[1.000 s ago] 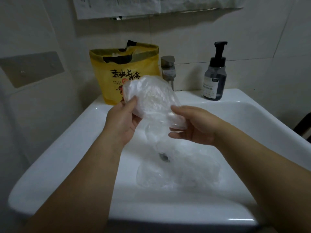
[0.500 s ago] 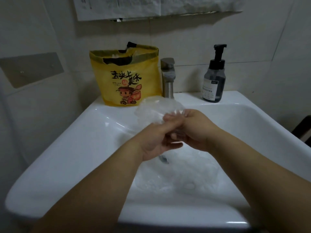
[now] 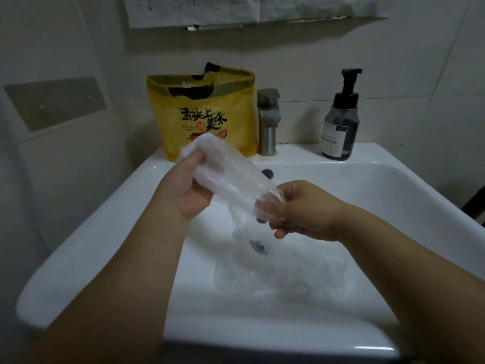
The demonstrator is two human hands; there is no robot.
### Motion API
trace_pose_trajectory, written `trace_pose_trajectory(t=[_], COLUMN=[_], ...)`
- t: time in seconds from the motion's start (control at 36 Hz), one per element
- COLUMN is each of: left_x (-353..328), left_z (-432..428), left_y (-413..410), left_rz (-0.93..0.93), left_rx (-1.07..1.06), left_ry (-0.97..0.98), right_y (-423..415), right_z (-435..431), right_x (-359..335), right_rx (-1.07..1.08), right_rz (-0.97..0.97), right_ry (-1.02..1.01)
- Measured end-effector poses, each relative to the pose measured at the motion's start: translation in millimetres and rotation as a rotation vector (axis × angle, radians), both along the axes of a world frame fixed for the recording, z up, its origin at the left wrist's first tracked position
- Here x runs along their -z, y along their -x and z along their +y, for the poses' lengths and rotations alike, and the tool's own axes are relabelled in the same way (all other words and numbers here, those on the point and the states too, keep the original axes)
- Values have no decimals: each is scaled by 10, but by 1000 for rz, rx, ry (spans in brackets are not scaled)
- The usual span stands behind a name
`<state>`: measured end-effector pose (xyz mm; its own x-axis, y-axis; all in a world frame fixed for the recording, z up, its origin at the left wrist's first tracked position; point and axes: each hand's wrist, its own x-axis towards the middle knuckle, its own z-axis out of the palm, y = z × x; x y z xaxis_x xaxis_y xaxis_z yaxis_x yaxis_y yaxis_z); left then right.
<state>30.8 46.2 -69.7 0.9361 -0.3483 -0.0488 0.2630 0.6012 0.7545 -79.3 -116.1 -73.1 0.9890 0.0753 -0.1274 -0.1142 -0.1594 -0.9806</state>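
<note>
A clear, crumpled plastic bag (image 3: 231,177) is stretched between both hands above the white sink (image 3: 393,185). My left hand (image 3: 183,190) grips its upper end, thumb curled over the plastic, in front of the yellow bag. My right hand (image 3: 304,208) pinches the lower end near the basin's middle. The rest of the plastic hangs down and spreads over the basin floor (image 3: 278,274), partly covering the drain (image 3: 258,246).
A yellow printed bag (image 3: 210,109) stands on the sink's back ledge at left. Beside it rises a steel tap (image 3: 267,122). A dark pump soap bottle (image 3: 339,122) stands at the back right. Tiled walls close in behind and at left.
My hands were pressed together on the bunched plastic half a second ago. They have since drawn apart, the left up and to the left, stretching the plastic between them.
</note>
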Motion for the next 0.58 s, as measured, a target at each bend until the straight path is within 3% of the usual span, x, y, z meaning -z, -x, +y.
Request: trace_pose_trajectory(t=[0.11,0.17,0.19,0.28,0.33,0.5,0.58], left_x=[24,30,30,42,54,54,52], left_z=[-5,7,16,14,6,5,-12], left_y=[10,9,6,-2,-7,-19,-5], left_rz=[97,167,190,225,248,194,119], left_rx=[-16,-16,-16,-10,12,147,204], left_ry=[-81,-79,-79,-91,-111,-184,-262], right_y=[28,17,12,18,13,-28,-11], right_z=[-78,-154,-173,-169,-137,72,96], right_x=[-137,-147,-118,28,86,82,73], right_rx=[2,89,122,103,56,19,18], right_rz=[35,38,10,-206,-404,-788,-744], right_ry=[-471,-504,-371,407,677,878,820])
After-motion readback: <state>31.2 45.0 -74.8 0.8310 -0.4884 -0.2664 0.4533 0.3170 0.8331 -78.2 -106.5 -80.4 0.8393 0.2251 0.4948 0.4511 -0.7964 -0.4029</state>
